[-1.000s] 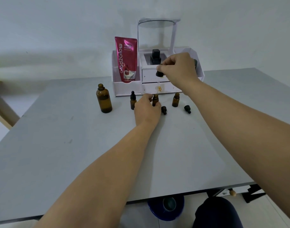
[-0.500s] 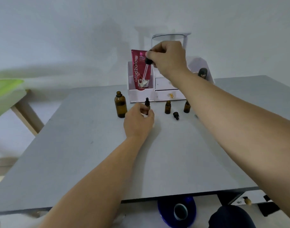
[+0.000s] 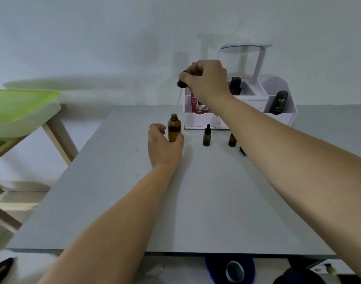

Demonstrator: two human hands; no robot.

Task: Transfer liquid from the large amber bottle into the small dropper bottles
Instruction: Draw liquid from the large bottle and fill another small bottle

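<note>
The large amber bottle (image 3: 174, 128) stands uncapped on the grey table (image 3: 196, 201), and my left hand (image 3: 163, 143) curls round its lower part. My right hand (image 3: 206, 78) pinches the black bulb of a dropper (image 3: 180, 89), whose glass tube points down just above the large bottle's mouth. A small dropper bottle (image 3: 206, 136) with its black cap on stands to the right. Another small amber bottle (image 3: 232, 140) is partly hidden by my right forearm, and a loose black cap (image 3: 242, 150) lies beside it.
A white organiser (image 3: 278, 103) at the table's back holds a red tube (image 3: 199, 106), a dark tube (image 3: 280, 102) and a black bottle (image 3: 236, 86). A green-topped chair (image 3: 21, 107) stands left of the table. A blue bucket (image 3: 230, 269) sits under the front edge.
My left hand left the small bottles and moved left to the large amber bottle. My right hand carried the dropper left and up, over that bottle's mouth. The head view turned left.
</note>
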